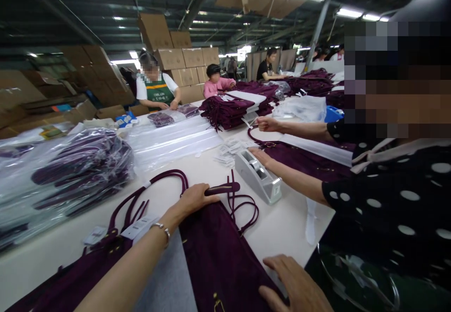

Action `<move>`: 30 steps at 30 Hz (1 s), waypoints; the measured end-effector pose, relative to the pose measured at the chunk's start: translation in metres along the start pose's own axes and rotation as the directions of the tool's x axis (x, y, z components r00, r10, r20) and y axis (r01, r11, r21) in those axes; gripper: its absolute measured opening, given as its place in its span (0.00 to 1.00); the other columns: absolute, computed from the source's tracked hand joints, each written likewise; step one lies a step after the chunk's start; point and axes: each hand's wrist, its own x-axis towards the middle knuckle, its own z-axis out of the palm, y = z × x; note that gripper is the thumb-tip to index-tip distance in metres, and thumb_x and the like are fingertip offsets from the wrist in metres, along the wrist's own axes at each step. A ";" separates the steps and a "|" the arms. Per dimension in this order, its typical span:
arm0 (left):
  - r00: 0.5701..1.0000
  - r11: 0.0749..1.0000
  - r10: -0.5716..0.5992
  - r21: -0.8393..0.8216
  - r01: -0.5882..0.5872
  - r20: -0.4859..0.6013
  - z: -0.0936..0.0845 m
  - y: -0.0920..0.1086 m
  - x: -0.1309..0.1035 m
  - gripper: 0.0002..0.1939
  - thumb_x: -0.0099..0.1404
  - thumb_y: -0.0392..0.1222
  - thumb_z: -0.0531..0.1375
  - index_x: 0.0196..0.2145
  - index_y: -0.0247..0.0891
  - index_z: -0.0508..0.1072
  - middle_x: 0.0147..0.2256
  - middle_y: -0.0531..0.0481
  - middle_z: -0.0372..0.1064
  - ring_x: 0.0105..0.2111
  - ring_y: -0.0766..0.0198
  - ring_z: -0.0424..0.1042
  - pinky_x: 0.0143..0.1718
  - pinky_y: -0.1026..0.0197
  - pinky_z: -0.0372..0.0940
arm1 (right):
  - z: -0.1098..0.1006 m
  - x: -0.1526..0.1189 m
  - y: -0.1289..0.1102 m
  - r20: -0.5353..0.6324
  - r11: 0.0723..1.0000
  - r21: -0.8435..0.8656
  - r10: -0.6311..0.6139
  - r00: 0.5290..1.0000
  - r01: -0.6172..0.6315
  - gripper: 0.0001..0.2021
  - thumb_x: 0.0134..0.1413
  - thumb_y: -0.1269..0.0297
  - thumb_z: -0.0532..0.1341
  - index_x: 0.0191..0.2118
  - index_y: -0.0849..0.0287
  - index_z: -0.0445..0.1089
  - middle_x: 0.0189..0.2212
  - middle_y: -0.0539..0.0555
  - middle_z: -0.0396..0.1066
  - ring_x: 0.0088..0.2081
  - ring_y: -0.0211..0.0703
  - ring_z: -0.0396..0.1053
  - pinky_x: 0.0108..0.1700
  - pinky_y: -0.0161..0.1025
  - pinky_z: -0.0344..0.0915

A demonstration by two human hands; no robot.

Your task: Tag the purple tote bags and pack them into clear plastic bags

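A dark purple bag (218,251) lies on the white table in front of me, with a pale sheet (169,269) along its left side. My left hand (195,198), with a bracelet at the wrist, is closed at the bag's top edge on the zipper end (222,189). Thin purple straps (246,208) trail to the right of it. At the bag's lower right edge is my right hand (294,284), its fingers apart and nothing visibly held. Another purple bag (81,265) with looped handles and white tags (139,227) lies partly under my left forearm.
A grey tape dispenser (259,175) stands beyond the straps. At right, a person in a dotted top (380,199) handles another bag. Plastic-wrapped bags (84,166) lie left; stacked purple bags (229,110) lie farther back. Other people work behind.
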 end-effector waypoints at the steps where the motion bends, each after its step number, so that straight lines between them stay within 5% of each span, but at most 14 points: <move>1: 1.000 1.000 0.000 -0.012 0.000 -0.002 -0.004 0.001 -0.003 0.25 0.62 0.68 0.57 0.32 0.41 0.71 0.33 0.46 0.75 0.33 0.54 0.74 0.31 0.60 0.60 | -0.005 0.003 -0.003 0.034 0.999 0.030 0.037 0.999 -0.038 0.20 0.53 0.60 0.66 0.51 0.57 0.72 0.44 0.58 0.78 0.45 0.52 0.77 0.47 0.44 0.75; 6: 0.984 0.998 -0.034 -0.062 0.024 -0.173 -0.040 -0.003 -0.016 0.22 0.63 0.64 0.58 0.31 0.42 0.66 0.28 0.51 0.71 0.30 0.57 0.70 0.33 0.60 0.58 | -0.025 0.027 -0.020 0.368 0.845 0.336 0.290 0.884 -0.417 0.33 0.56 0.54 0.63 0.66 0.59 0.60 0.60 0.62 0.68 0.59 0.54 0.68 0.61 0.49 0.64; 11: 0.941 0.998 -0.053 -0.042 0.041 -0.333 -0.074 -0.014 -0.005 0.21 0.64 0.62 0.58 0.29 0.42 0.65 0.26 0.55 0.68 0.29 0.60 0.68 0.33 0.61 0.59 | -0.017 0.062 -0.020 0.427 0.664 0.592 0.222 0.877 -0.456 0.22 0.61 0.47 0.58 0.52 0.57 0.70 0.45 0.54 0.76 0.46 0.48 0.74 0.48 0.40 0.69; 15: 0.948 0.993 -0.088 0.051 0.109 -0.305 -0.049 -0.018 0.020 0.19 0.67 0.60 0.57 0.34 0.40 0.68 0.30 0.50 0.71 0.32 0.57 0.71 0.35 0.59 0.61 | 0.002 0.083 -0.017 0.306 0.814 0.396 0.319 0.897 -0.425 0.22 0.67 0.44 0.49 0.32 0.57 0.66 0.27 0.49 0.72 0.32 0.42 0.70 0.35 0.36 0.62; 21: 0.929 0.990 -0.004 0.127 0.055 -0.369 0.000 0.008 0.027 0.16 0.72 0.46 0.55 0.53 0.36 0.65 0.53 0.36 0.68 0.54 0.50 0.67 0.54 0.51 0.59 | 0.014 0.093 -0.020 0.249 0.935 0.002 0.342 0.906 -0.354 0.19 0.72 0.55 0.46 0.31 0.54 0.64 0.27 0.51 0.75 0.31 0.44 0.74 0.32 0.37 0.55; 24: 0.940 0.984 0.110 0.171 -0.056 -0.323 0.002 0.028 0.022 0.14 0.74 0.47 0.50 0.45 0.38 0.71 0.46 0.41 0.73 0.50 0.52 0.69 0.52 0.51 0.58 | 0.013 0.096 -0.021 0.275 0.949 -0.079 0.315 0.908 -0.306 0.18 0.72 0.57 0.46 0.33 0.55 0.67 0.29 0.52 0.77 0.33 0.46 0.76 0.32 0.38 0.54; 30: 0.962 0.959 0.222 0.215 -0.186 -0.158 0.016 0.052 0.021 0.26 0.73 0.56 0.49 0.30 0.35 0.77 0.33 0.39 0.77 0.38 0.51 0.73 0.43 0.49 0.58 | 0.011 0.101 -0.021 0.323 0.957 -0.137 0.287 0.902 -0.255 0.18 0.72 0.57 0.47 0.36 0.55 0.70 0.31 0.54 0.79 0.34 0.48 0.77 0.31 0.39 0.53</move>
